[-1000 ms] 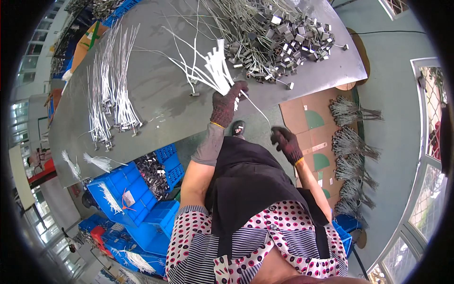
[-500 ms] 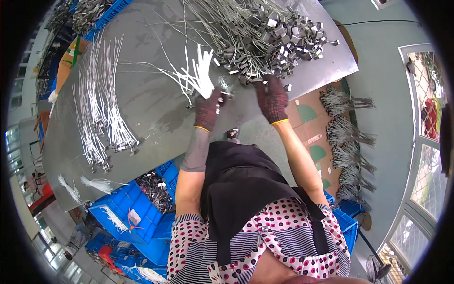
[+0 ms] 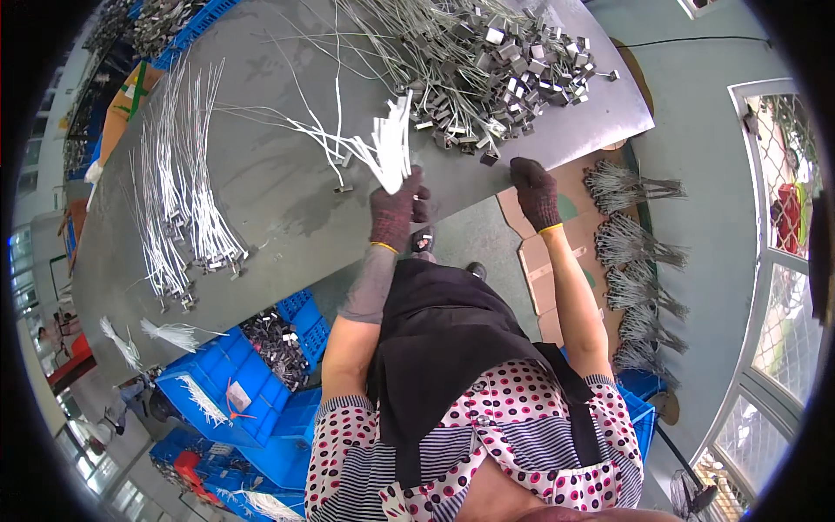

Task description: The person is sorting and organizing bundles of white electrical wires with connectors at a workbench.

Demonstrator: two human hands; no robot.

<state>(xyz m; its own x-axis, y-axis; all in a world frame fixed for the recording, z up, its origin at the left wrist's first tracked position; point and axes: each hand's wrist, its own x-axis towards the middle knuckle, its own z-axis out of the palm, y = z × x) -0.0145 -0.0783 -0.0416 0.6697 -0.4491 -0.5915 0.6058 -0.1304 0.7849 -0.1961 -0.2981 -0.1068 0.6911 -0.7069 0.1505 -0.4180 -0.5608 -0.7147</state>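
The left hand point(image 3: 396, 213), in a dark knitted glove with a yellow cuff, was clamped around a bundle of white flat plastic ties point(image 3: 389, 148) that fanned upward from its fist toward twelve o'clock, over the near edge of the grey metal worktable point(image 3: 287, 209). The right hand point(image 3: 532, 187), gloved the same way, rested apart from it at three o'clock, fingers curled down on the table's edge; whether it gripped anything could not be told. Just beyond that hand, at eleven o'clock from it, lay a large tangled heap of grey wires with small square metal clips point(image 3: 487, 65). Well away at nine o'clock from the left hand, a row of sorted white wire bunches point(image 3: 187, 200) lay spread on the table. Below the table at seven o'clock stood blue plastic crates point(image 3: 252, 383), one holding dark metal parts. On flattened brown cardboard point(image 3: 539, 261) at four o'clock lay tied grey wire bundles point(image 3: 635, 244) in a column.
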